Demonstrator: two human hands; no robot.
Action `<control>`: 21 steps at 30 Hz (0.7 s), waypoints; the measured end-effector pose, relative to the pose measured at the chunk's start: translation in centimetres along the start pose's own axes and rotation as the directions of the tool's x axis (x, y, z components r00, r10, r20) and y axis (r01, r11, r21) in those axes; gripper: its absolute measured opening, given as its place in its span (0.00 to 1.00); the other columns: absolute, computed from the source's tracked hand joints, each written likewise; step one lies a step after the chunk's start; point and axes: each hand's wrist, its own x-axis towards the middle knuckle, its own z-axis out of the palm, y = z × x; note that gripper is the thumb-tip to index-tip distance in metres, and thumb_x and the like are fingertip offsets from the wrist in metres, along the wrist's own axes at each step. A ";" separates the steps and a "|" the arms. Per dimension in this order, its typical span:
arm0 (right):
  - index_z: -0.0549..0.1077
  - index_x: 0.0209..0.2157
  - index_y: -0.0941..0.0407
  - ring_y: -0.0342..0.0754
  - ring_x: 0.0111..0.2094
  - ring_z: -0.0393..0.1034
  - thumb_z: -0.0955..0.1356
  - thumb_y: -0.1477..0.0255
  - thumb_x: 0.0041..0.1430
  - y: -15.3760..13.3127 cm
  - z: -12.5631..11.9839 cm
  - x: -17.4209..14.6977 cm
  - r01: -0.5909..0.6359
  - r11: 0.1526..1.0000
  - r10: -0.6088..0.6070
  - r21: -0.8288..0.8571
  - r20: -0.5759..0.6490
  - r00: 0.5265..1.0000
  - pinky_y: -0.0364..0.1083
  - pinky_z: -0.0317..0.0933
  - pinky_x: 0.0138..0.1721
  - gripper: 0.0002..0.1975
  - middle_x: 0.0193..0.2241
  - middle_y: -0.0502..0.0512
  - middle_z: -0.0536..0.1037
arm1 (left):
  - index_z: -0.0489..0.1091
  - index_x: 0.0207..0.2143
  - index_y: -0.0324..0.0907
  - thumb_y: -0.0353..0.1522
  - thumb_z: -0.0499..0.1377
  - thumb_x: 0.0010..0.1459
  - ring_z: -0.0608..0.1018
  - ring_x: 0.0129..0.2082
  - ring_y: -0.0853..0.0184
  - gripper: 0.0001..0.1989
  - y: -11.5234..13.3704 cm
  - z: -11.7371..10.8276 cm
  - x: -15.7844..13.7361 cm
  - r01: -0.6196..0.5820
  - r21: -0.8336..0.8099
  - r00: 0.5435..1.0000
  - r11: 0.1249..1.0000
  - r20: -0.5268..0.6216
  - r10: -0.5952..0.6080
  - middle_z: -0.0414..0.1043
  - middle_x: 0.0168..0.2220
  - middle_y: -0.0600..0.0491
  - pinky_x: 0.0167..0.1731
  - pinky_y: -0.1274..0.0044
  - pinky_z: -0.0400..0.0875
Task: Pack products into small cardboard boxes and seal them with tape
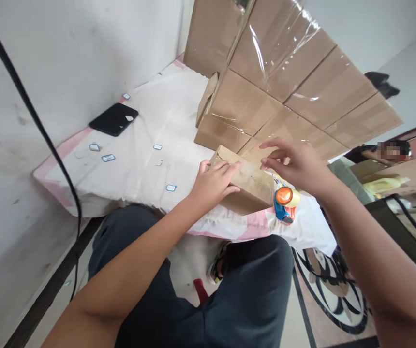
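A small brown cardboard box [251,200] sits on the white cloth near the table's front edge. My left hand [215,182] grips its left part, with the fingers across the top and the thumb down the near side. Over the box's right end, my right hand [288,162] is raised with its fingers curved and apart; I see nothing in it. A pale shiny patch, perhaps clear tape, shows on the box top between my hands. Just right of the box stands an orange and blue tape dispenser [285,205] with a roll on it.
Behind the box rises a stack of plastic-wrapped cartons [266,96]. A black phone-like slab [114,119] and several small blue-edged labels [108,158] lie on the cloth [139,169] at left. A black cable [44,130] hangs by the wall. Another person [371,153] is beyond cartons at right.
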 end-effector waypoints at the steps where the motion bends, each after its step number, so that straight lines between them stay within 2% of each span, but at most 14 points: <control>1: 0.74 0.49 0.51 0.53 0.33 0.79 0.70 0.65 0.63 0.4 0.1 0.3 -0.013 1.000 0.013 0.023 0.013 1.000 0.54 0.70 0.39 0.14 0.28 0.52 0.84 | 0.60 0.63 0.42 0.40 0.59 0.66 0.70 0.61 0.58 0.27 -0.2 -0.2 0.1 -0.010 -0.006 1.000 1.000 0.014 0.010 0.73 0.57 0.41 0.56 0.62 0.52; 3: 0.74 0.49 0.53 0.56 0.39 0.80 0.70 0.62 0.62 1.3 0.3 1.0 -0.026 0.995 0.023 0.093 0.032 0.999 0.57 0.70 0.46 0.16 0.29 0.53 0.83 | 0.59 0.63 0.43 0.38 0.59 0.66 0.70 0.61 0.59 0.26 -0.5 -0.5 0.2 -0.024 -0.013 0.999 1.000 0.038 0.025 0.73 0.58 0.41 0.56 0.63 0.51; 5: 0.74 0.50 0.54 0.57 0.41 0.80 0.71 0.59 0.60 2.3 0.7 1.8 -0.049 0.982 0.037 0.182 0.065 0.997 0.58 0.69 0.48 0.19 0.30 0.55 0.83 | 0.59 0.63 0.43 0.37 0.60 0.66 0.70 0.61 0.60 0.26 -0.7 -0.7 0.3 -0.033 -0.017 0.998 0.999 0.050 0.033 0.73 0.58 0.42 0.57 0.64 0.51; 9: 0.73 0.49 0.54 0.53 0.36 0.79 0.74 0.59 0.56 4.5 2.2 3.5 -0.179 0.918 0.123 0.354 0.176 0.977 0.52 0.71 0.38 0.22 0.38 0.58 0.83 | 0.58 0.64 0.42 0.36 0.60 0.66 0.70 0.60 0.61 0.27 -0.8 -0.8 0.6 -0.047 -0.011 0.998 0.999 0.048 0.047 0.73 0.58 0.42 0.56 0.66 0.52; 11: 0.73 0.47 0.55 0.51 0.34 0.78 0.74 0.61 0.55 5.7 3.2 4.2 -0.236 0.887 0.146 0.396 0.244 0.959 0.49 0.69 0.35 0.20 0.35 0.57 0.83 | 0.58 0.64 0.41 0.36 0.60 0.66 0.71 0.59 0.61 0.27 -0.7 -0.6 0.7 -0.048 -0.001 0.998 0.999 0.044 0.048 0.74 0.57 0.42 0.55 0.66 0.52; 15: 0.71 0.46 0.56 0.46 0.26 0.72 0.72 0.63 0.58 7.8 5.2 5.1 -0.287 0.855 0.120 0.432 0.374 0.920 0.45 0.63 0.30 0.17 0.22 0.49 0.78 | 0.57 0.65 0.39 0.36 0.60 0.66 0.71 0.59 0.60 0.28 -0.6 0.0 0.8 -0.058 0.030 0.998 0.998 0.008 0.058 0.75 0.55 0.41 0.55 0.64 0.52; 18: 0.71 0.43 0.55 0.43 0.22 0.66 0.73 0.63 0.56 8.5 6.1 5.7 -0.314 0.828 0.099 0.465 0.430 0.898 0.43 0.58 0.27 0.17 0.19 0.45 0.72 | 0.57 0.65 0.38 0.37 0.59 0.67 0.71 0.59 0.59 0.29 -0.6 0.3 0.8 -0.068 0.058 0.998 0.996 -0.005 0.069 0.75 0.55 0.40 0.54 0.63 0.52; 21: 0.70 0.42 0.54 0.40 0.20 0.58 0.74 0.62 0.54 8.8 6.5 6.0 -0.362 0.798 0.131 0.482 0.448 0.884 0.41 0.53 0.23 0.18 0.18 0.41 0.66 | 0.57 0.66 0.39 0.38 0.59 0.67 0.71 0.59 0.58 0.29 -0.7 0.4 0.8 -0.076 0.077 0.997 0.994 0.003 0.076 0.75 0.55 0.41 0.54 0.63 0.54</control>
